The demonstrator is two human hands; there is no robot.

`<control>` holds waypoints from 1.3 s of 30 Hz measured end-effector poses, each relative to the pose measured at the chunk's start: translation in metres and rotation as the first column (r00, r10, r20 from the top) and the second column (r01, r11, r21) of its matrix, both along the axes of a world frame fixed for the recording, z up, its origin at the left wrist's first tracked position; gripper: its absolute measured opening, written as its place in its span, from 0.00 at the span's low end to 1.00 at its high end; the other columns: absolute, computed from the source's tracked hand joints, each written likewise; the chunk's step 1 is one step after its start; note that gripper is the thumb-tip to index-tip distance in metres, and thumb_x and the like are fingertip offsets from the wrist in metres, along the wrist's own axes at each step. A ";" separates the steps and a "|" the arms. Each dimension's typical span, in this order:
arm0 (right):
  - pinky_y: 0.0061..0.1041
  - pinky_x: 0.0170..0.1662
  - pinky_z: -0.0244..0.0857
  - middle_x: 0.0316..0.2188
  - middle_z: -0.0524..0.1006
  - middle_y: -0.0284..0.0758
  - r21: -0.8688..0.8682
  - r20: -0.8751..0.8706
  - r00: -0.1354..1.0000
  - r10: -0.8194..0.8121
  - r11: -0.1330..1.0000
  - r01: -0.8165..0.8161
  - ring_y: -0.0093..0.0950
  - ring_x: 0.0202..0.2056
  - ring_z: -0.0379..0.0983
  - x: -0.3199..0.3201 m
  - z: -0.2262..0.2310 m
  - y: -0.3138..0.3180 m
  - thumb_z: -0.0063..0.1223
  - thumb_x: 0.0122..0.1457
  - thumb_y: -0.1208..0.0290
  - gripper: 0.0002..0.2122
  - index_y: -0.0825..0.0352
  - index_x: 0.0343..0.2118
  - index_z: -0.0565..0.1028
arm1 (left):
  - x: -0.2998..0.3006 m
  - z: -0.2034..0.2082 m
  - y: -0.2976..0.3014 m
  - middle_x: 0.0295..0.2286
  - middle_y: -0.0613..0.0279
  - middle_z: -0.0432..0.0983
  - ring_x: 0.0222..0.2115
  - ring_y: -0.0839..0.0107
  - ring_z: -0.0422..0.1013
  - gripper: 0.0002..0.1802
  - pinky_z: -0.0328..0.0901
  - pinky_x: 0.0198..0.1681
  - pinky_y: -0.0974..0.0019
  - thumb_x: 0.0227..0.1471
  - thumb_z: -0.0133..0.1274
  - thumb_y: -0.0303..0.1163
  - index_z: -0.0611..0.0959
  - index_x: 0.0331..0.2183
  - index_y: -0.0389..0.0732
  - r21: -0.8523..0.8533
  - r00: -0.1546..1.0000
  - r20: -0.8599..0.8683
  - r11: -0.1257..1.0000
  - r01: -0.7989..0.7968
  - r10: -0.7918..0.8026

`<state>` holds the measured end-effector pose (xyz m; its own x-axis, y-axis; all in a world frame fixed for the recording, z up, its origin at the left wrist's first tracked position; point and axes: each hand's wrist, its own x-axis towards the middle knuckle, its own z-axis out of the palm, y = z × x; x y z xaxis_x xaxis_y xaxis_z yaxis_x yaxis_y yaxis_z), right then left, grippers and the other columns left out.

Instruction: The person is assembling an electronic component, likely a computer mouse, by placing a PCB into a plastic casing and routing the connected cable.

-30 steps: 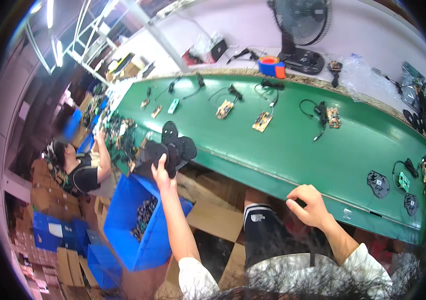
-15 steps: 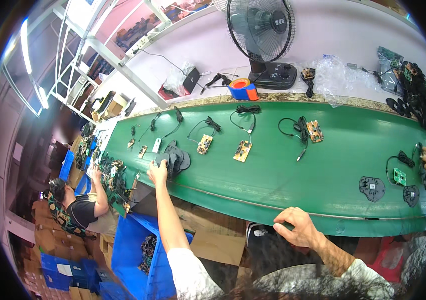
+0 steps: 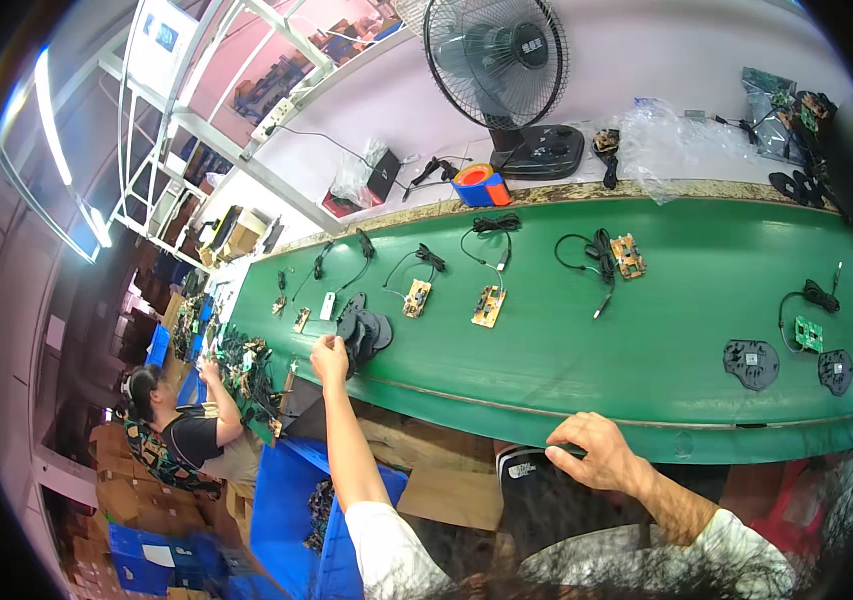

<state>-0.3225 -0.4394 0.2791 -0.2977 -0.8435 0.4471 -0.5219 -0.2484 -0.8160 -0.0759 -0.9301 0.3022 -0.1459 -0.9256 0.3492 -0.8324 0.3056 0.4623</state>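
Note:
At the near-left side of the green work surface [image 3: 547, 360], my left hand [image 3: 330, 360] is closed at the edge of a pile of black plastic covers [image 3: 375, 332]. Its fingertips are pinched against the cover nearest to it, and that grip is partly hidden. My right hand [image 3: 597, 455] hovers over or rests on the near edge, fingers loosely bent, thumb apart, with nothing visible in it. Beyond my left hand lie a small circuit board with a coiled black cable [image 3: 417, 298] and a white stick-shaped piece [image 3: 328, 306]. Another tan board [image 3: 489, 306] lies farther right.
Two black covers [image 3: 752, 364] [image 3: 835, 371] and a green circuit board [image 3: 808, 334] lie at the right. A fan [image 3: 537, 150] stands behind the surface beside a tape roll [image 3: 480, 184]. Below left is a blue bin [image 3: 282, 500]; a co-worker [image 3: 192, 430] sits beyond it.
The view has shifted slightly. Another person's hand at the right edge has gone out of view, with the dark piece it touched. A dark blurred shape now appears at upper right. My right hand stays put.

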 end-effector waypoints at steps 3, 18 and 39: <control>0.36 0.41 0.67 0.31 0.80 0.36 -0.040 -0.026 1.000 0.013 0.999 -0.014 0.38 0.35 0.77 0.000 -0.003 -0.004 0.61 0.60 0.66 0.08 0.66 0.32 0.79 | 0.002 -0.001 0.005 0.39 0.49 0.85 0.40 0.53 0.81 0.23 0.72 0.48 0.54 0.55 0.62 0.47 0.86 0.44 0.37 -0.016 0.997 -0.046 0.998 0.061 -0.062; 0.39 0.44 0.69 0.33 0.80 0.41 0.000 0.084 0.995 -0.044 0.999 0.044 0.42 0.39 0.77 0.005 -0.006 -0.005 0.58 0.63 0.64 0.10 0.67 0.36 0.79 | -0.054 -0.010 0.004 0.41 0.46 0.83 0.42 0.42 0.77 0.21 0.69 0.45 0.43 0.61 0.50 0.47 0.87 0.44 0.42 -0.152 0.981 0.175 0.987 -0.051 0.078; 0.28 0.46 0.72 0.39 0.83 0.39 0.039 0.367 0.818 -0.443 0.886 0.462 0.22 0.40 0.77 -0.119 0.042 0.059 0.55 0.67 0.70 0.13 0.72 0.50 0.77 | -0.272 -0.004 0.376 0.39 0.56 0.81 0.43 0.68 0.77 0.30 0.69 0.48 0.63 0.46 0.69 0.29 0.78 0.50 0.32 0.235 0.146 -0.609 -0.002 0.972 -0.780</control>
